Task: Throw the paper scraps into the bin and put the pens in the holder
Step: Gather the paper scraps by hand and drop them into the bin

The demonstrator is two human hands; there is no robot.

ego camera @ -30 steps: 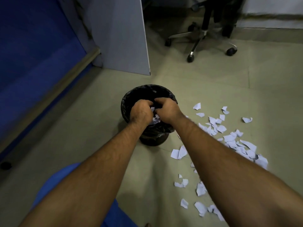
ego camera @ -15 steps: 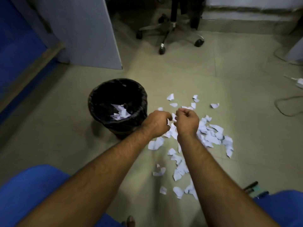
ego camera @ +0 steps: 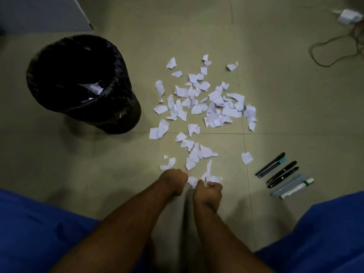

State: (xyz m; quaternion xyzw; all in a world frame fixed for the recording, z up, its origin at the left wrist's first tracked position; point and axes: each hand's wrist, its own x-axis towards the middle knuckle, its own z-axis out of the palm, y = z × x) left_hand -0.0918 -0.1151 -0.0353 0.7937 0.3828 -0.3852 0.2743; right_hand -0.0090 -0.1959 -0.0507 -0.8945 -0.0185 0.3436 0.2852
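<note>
Torn white paper scraps (ego camera: 204, 107) lie scattered over the floor to the right of a black lined bin (ego camera: 82, 83), which has a few scraps inside. Both hands are down at the near end of the scatter. My right hand (ego camera: 208, 194) grips a small bunch of scraps in its curled fingers. My left hand (ego camera: 173, 181) is curled beside it and touches a scrap; its palm is hidden. Several pens (ego camera: 283, 174) lie side by side on the floor to the right. No pen holder is in view.
A cable (ego camera: 334, 50) and a white plug adapter (ego camera: 347, 16) lie on the floor at the far right. A grey panel (ego camera: 45, 12) stands behind the bin. My blue-clad knees (ego camera: 319, 237) fill both lower corners.
Both hands left the bin and came back over the scraps to the near end of the scatter. The view tilted down, bringing the pens fully into sight.
</note>
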